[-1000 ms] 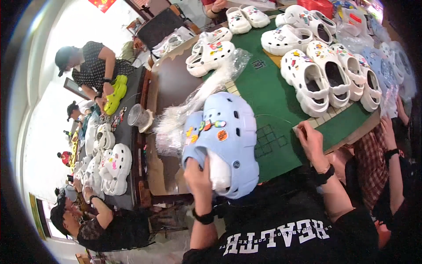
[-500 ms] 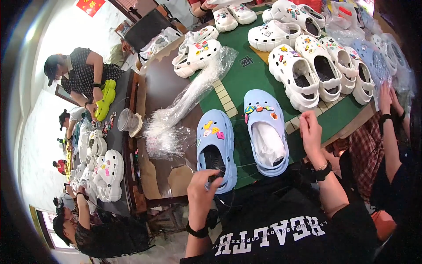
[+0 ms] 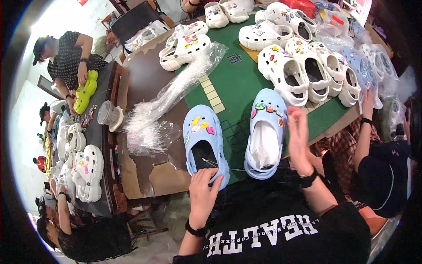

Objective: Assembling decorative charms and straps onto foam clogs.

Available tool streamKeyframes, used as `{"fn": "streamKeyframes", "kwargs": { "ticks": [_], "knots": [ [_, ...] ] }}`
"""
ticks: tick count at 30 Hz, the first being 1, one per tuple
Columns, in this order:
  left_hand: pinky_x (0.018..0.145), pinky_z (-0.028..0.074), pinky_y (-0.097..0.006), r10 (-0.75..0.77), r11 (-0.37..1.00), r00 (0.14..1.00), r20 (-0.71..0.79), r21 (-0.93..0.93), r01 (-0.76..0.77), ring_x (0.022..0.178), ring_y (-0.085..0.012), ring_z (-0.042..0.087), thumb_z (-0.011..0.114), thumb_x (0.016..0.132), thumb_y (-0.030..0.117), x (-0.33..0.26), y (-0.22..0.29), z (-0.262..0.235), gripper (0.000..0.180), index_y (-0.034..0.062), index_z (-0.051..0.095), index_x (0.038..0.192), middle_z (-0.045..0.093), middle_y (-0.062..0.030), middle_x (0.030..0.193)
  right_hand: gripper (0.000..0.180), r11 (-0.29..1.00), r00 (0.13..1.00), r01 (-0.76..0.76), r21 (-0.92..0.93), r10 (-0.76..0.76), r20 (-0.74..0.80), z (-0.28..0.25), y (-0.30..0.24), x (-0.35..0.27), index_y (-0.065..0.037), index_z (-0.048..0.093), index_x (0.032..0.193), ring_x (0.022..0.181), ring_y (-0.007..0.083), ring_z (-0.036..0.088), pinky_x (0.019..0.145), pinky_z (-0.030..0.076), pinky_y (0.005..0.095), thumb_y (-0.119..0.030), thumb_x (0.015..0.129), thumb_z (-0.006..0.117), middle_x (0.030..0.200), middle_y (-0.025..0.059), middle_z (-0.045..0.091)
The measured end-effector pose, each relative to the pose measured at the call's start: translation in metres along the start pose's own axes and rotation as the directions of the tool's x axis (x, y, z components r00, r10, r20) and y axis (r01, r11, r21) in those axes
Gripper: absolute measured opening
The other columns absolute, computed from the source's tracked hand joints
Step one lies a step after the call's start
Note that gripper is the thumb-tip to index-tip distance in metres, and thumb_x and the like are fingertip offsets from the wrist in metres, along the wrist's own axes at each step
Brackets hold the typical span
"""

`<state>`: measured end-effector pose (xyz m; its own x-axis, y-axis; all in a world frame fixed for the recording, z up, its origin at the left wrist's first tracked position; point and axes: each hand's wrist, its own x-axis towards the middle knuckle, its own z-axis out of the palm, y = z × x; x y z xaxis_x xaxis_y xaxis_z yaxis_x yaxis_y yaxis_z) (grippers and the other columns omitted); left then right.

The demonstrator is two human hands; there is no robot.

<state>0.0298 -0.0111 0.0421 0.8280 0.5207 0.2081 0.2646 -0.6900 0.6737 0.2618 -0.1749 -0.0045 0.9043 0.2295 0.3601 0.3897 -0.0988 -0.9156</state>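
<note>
Two light blue clogs with colourful charms stand side by side on the table in front of me, toes pointing away. My left hand [image 3: 204, 193] grips the heel of the left clog [image 3: 201, 119], its fingers curled into the opening. A thin clear strand [image 3: 235, 170] runs from inside that heel across to the right clog [image 3: 259, 170]. White stuffing [image 3: 266, 143] fills the right clog's opening. My right hand [image 3: 300, 138] is beside the right clog's outer side, fingers stretched out and slightly blurred, holding nothing visible. I cannot tell whether it touches the clog.
A bag of thin clear plastic strands [image 3: 176, 90] lies on the table's left. White charm-covered clogs [image 3: 285, 72] crowd the back right, with another pair [image 3: 187, 48] at the back left. At the far left a person handles a lime clog [image 3: 86, 92]. Another person's hand [image 3: 366, 102] is at right.
My left fingers have moved into the left clog's heel. My right hand has shifted left and down, nearer the right clog. The whole view has turned slightly.
</note>
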Motion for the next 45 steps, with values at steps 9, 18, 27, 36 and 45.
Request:
{"fn": "streamKeyframes", "kwargs": {
  "ticks": [9, 18, 27, 36, 45],
  "knots": [
    [0.080, 0.044, -0.038, 0.117, 0.993, 0.991, -0.062, 0.013, -0.117, 0.086, -0.0278, 0.060, 0.072, 0.081, 0.007, -0.013, 0.002, 0.005, 0.018, 0.0034, 0.063, 0.096, 0.063, -0.0109, 0.092, 0.007, 0.989, 0.958, 0.149, 0.013, -0.148, 0.247, 0.056, -0.015, 0.000, -0.001, 0.051, 0.098, 0.103, 0.0235, 0.055, 0.091, 0.043, 0.0347, -0.008, 0.096, 0.052, 0.109, 0.0138, 0.057],
    [0.086, 0.046, -0.030, -0.311, 0.931, 0.870, -0.382, -0.308, 0.197, 0.095, -0.0179, 0.058, 0.057, 0.090, -0.001, -0.031, -0.037, -0.013, 0.012, -0.0007, 0.061, 0.101, 0.059, -0.0091, 0.104, 0.007, 0.968, 0.992, 0.096, 0.233, -0.111, 0.053, 0.014, -0.082, 0.036, -0.003, 0.052, 0.102, 0.073, 0.0048, 0.041, 0.064, 0.035, 0.0199, -0.010, 0.100, 0.052, 0.082, -0.0025, 0.047],
    [0.081, 0.051, -0.032, -0.415, 0.839, 0.891, -0.182, -0.456, 0.298, 0.089, -0.0187, 0.064, 0.064, 0.090, 0.004, -0.038, -0.049, -0.004, 0.025, -0.0009, 0.058, 0.113, 0.064, -0.0105, 0.099, 0.011, 0.956, 0.975, 0.216, 0.199, -0.201, -0.095, 0.012, -0.097, 0.083, -0.005, 0.048, 0.106, 0.063, 0.0065, 0.052, 0.053, 0.037, 0.0193, -0.015, 0.102, 0.046, 0.077, 0.0043, 0.061],
    [0.080, 0.051, -0.030, -0.412, 0.797, 0.902, -0.132, -0.532, 0.286, 0.087, -0.0174, 0.064, 0.065, 0.090, 0.006, -0.035, -0.065, -0.004, 0.021, 0.0000, 0.060, 0.110, 0.065, -0.0091, 0.097, 0.008, 0.959, 0.929, 0.260, 0.112, -0.280, 0.243, 0.043, -0.091, 0.104, -0.003, 0.056, 0.102, 0.065, 0.0058, 0.054, 0.056, 0.040, 0.0211, -0.009, 0.097, 0.053, 0.079, 0.0037, 0.064],
    [0.086, 0.047, -0.038, -0.052, 0.995, 0.948, -0.315, -0.097, 0.022, 0.098, -0.0271, 0.059, 0.071, 0.078, -0.001, -0.024, -0.031, -0.018, 0.027, 0.0050, 0.066, 0.104, 0.061, -0.0100, 0.107, 0.016, 0.856, 0.852, 0.357, -0.375, -0.134, 0.506, 0.036, -0.052, 0.043, -0.009, 0.064, 0.107, 0.054, 0.0256, 0.056, 0.052, 0.043, 0.0331, -0.009, 0.091, 0.061, 0.066, 0.0147, 0.058]
  ]
}}
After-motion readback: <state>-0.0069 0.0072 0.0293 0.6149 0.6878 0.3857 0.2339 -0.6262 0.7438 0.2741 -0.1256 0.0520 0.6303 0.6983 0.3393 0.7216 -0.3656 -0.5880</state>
